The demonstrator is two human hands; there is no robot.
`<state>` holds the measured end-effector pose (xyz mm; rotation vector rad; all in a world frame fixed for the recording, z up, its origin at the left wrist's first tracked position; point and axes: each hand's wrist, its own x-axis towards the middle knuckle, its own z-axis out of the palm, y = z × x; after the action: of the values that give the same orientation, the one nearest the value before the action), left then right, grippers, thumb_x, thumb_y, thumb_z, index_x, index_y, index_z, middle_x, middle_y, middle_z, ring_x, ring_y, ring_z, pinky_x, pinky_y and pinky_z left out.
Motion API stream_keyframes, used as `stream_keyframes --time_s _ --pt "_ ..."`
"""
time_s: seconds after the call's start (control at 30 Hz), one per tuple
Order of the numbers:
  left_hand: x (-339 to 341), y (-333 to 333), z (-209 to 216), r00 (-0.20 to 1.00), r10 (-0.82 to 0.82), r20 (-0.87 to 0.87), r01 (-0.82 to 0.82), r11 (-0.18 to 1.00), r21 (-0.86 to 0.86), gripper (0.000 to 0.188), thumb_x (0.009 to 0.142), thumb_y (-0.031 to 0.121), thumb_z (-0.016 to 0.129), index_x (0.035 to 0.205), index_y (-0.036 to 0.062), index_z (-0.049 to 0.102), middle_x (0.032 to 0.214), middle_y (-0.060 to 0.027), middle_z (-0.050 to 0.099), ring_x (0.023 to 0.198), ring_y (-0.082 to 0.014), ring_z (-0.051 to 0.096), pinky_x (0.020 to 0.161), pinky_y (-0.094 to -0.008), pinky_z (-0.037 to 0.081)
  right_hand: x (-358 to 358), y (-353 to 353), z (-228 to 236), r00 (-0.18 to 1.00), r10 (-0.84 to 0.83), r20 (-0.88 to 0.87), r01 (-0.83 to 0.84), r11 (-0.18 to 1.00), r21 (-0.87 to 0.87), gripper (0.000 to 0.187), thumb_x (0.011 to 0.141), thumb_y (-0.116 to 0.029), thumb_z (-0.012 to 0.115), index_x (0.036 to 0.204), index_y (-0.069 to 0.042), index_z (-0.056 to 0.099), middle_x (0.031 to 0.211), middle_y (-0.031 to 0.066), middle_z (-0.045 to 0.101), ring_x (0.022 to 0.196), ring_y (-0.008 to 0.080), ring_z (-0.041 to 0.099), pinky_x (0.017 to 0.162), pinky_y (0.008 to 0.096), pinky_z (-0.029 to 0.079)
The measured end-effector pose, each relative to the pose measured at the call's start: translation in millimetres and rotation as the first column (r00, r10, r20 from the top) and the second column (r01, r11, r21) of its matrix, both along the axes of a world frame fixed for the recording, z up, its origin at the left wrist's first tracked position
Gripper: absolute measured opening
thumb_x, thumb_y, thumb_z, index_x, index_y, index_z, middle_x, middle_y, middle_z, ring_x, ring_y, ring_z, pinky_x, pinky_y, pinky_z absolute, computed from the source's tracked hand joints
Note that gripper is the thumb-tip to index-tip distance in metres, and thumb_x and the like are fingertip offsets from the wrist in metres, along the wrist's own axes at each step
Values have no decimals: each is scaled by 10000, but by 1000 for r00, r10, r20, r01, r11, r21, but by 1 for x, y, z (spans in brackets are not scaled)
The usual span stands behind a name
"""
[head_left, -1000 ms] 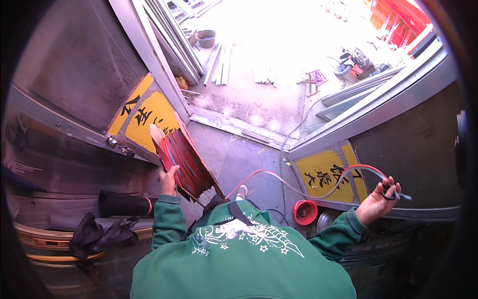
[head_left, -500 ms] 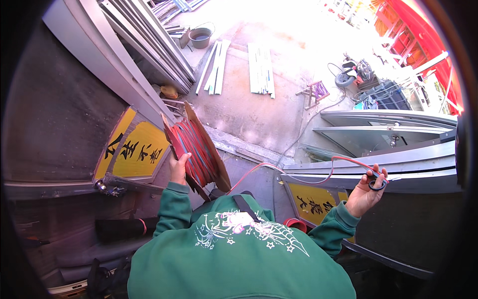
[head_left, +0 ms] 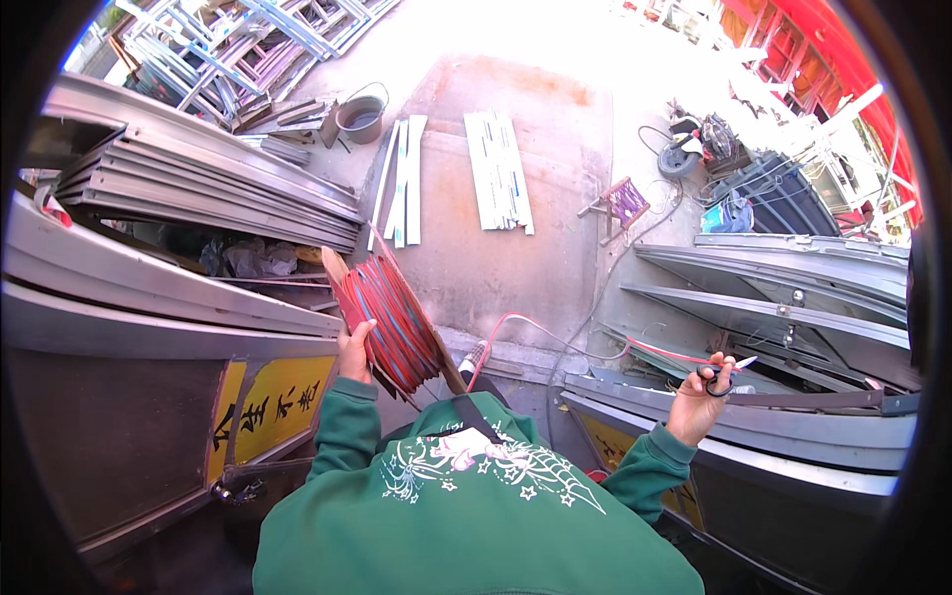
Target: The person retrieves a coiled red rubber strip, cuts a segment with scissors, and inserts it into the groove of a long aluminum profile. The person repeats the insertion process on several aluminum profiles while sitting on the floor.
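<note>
In my left hand (head_left: pixel 355 353) is the cardboard rim of a wide spool wound with red and grey-blue wire (head_left: pixel 397 322), held tilted in front of my body. A loose red and white strand (head_left: pixel 512 317) runs off the spool and arcs across to the right. My right hand (head_left: pixel 698 409) is closed around dark-handled scissors (head_left: pixel 744 364), their blades pointing right. The strand's far end reaches these fingers; whether they pinch it is hard to tell.
Metal door panels (head_left: pixel 169 347) with yellow signs stand on both sides. Pale metal strips (head_left: pixel 499 169), a bucket (head_left: pixel 361 117) and a folding stool (head_left: pixel 623 205) are on the ground ahead. A cable (head_left: pixel 601 307) trails along the floor. Metal frames are piled at the far left.
My view has shifted, showing more of the yard and the left-hand metal stack. My right hand sits further left in the picture, and the scissor blades show more clearly. The spool stays in my left hand.
</note>
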<state>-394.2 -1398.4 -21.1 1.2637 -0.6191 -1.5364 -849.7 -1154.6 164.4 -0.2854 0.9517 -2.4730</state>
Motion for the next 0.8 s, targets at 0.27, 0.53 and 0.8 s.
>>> stream_keyframes --time_s 0.27,0.53,0.8 --pt "-47 -117 23 985 83 -151 -85 996 -8 431 920 142 695 1309 20 555 1229 -77 642 1113 -210 624 986 -372 491 -46 -130 18 993 95 -70 -84 986 147 214 1031 -243 628 1188 -108 572 975 67 651 751 111 603 620 231 469" --pt "-116 -223 -39 942 127 -312 -92 988 124 387 870 102 724 1232 45 597 1154 -65 666 1049 -227 654 931 -420 529 -92 -169 35 984 57 -170 -55 998 15 219 1060 -215 572 1221 -87 496 848 36 579 650 89 546 541 214 419" --pt "-212 -335 -96 969 103 -227 -10 925 379 336 832 214 726 1138 107 636 1095 -80 688 1015 -279 672 858 -486 556 -146 -206 50 976 -142 -163 131 988 -82 262 1053 -217 580 1252 -58 517 843 46 565 658 93 564 531 211 454"
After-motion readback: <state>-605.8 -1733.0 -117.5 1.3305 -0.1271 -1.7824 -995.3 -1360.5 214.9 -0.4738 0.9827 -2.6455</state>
